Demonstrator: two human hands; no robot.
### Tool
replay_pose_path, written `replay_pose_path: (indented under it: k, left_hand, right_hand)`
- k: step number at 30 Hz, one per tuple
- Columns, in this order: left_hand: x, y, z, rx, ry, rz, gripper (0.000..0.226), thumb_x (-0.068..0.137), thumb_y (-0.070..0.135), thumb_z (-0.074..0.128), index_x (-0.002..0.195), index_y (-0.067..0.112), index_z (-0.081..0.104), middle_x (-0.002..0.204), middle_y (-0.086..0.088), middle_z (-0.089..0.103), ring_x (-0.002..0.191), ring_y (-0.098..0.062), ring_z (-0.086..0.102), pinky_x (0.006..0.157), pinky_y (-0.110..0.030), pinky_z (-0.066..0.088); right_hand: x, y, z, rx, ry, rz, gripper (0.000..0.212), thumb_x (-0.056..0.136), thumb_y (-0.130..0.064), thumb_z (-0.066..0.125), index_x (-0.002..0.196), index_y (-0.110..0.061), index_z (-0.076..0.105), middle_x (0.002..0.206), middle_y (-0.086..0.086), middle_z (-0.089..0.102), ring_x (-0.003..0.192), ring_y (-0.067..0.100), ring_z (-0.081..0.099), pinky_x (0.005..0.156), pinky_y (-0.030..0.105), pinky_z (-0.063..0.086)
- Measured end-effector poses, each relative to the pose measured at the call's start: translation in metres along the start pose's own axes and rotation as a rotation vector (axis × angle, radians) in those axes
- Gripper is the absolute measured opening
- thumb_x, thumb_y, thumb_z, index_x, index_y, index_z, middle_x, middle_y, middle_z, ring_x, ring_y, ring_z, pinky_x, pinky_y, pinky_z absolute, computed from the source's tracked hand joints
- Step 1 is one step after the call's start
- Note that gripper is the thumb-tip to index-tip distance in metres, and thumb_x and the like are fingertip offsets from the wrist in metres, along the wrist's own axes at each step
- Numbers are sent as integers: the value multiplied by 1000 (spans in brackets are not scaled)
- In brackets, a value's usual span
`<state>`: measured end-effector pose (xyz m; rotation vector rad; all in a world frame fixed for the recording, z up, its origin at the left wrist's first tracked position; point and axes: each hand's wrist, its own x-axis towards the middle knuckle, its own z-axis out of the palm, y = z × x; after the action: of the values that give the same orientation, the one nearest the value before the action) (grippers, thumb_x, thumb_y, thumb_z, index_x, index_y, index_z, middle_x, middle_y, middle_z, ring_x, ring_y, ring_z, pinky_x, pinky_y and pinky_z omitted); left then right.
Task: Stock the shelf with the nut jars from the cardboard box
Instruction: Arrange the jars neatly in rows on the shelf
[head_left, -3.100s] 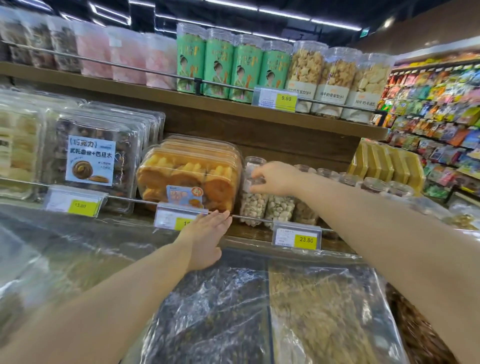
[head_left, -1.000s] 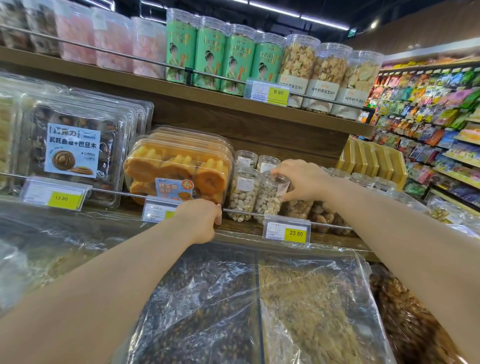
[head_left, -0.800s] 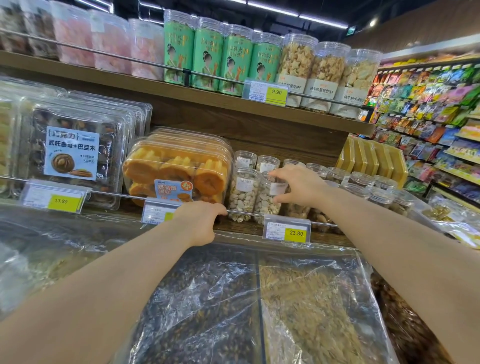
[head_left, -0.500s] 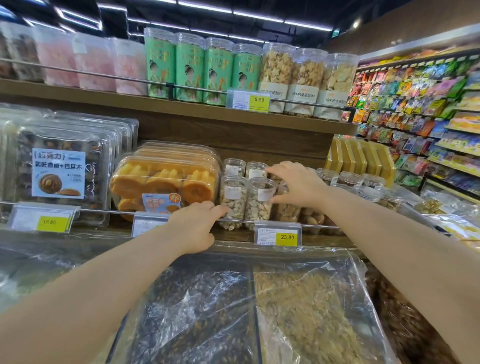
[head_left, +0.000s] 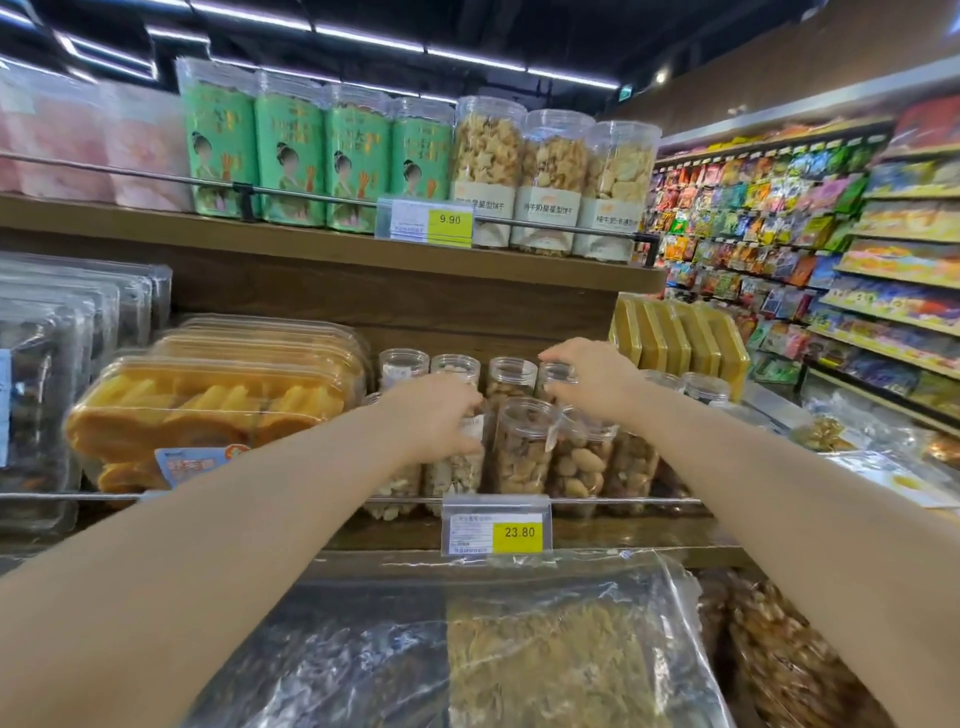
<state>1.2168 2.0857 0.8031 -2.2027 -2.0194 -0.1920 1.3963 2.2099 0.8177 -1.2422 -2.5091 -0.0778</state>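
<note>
Several clear nut jars stand in two rows on the middle wooden shelf (head_left: 613, 535), behind a metal rail. My left hand (head_left: 441, 415) wraps its fingers round a front-row jar of pale nuts (head_left: 454, 467). My right hand (head_left: 592, 374) reaches over the front row and curls its fingertips on the lid of a back-row jar (head_left: 555, 379). A jar of brown nuts (head_left: 522, 447) stands between my two hands. The cardboard box is out of view.
Orange cake trays (head_left: 218, 405) sit left of the jars and yellow boxes (head_left: 680, 338) to the right. A price tag reading 23.80 (head_left: 496, 525) clips to the rail. Tall green and clear canisters (head_left: 363, 156) fill the upper shelf. Plastic-covered bulk bins (head_left: 519, 649) lie below.
My left hand left the shelf rail and moved up to grip a front-row jar. My right hand shifted right and back onto a rear jar. The camera moved closer.
</note>
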Motion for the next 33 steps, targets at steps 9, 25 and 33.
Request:
replay_pose_path:
  k: [9, 25, 33]
  left_hand:
    - [10, -12, 0, -49, 0, 30, 59, 81, 43, 70, 134, 27, 52, 137, 4, 55, 126, -15, 49, 101, -35, 44]
    - [9, -12, 1, -66, 1, 11, 58, 81, 40, 71, 134, 25, 52, 133, 4, 57, 122, -16, 51, 96, -35, 46]
    - [9, -10, 2, -47, 2, 11, 58, 82, 41, 70, 134, 25, 52, 132, 4, 57, 121, -17, 51, 95, -34, 46]
  right_hand:
    - [71, -2, 23, -193, -253, -70, 56, 95, -30, 54, 147, -29, 33, 155, -2, 31, 144, 21, 24, 114, 44, 26]
    - [90, 3, 21, -90, -388, -62, 64, 85, -30, 69, 143, -26, 41, 150, -2, 39, 136, 20, 38, 111, 39, 34]
    - [89, -4, 35, -131, -191, -103, 47, 84, -55, 59, 119, -23, 60, 106, -2, 51, 105, 22, 55, 86, 37, 48]
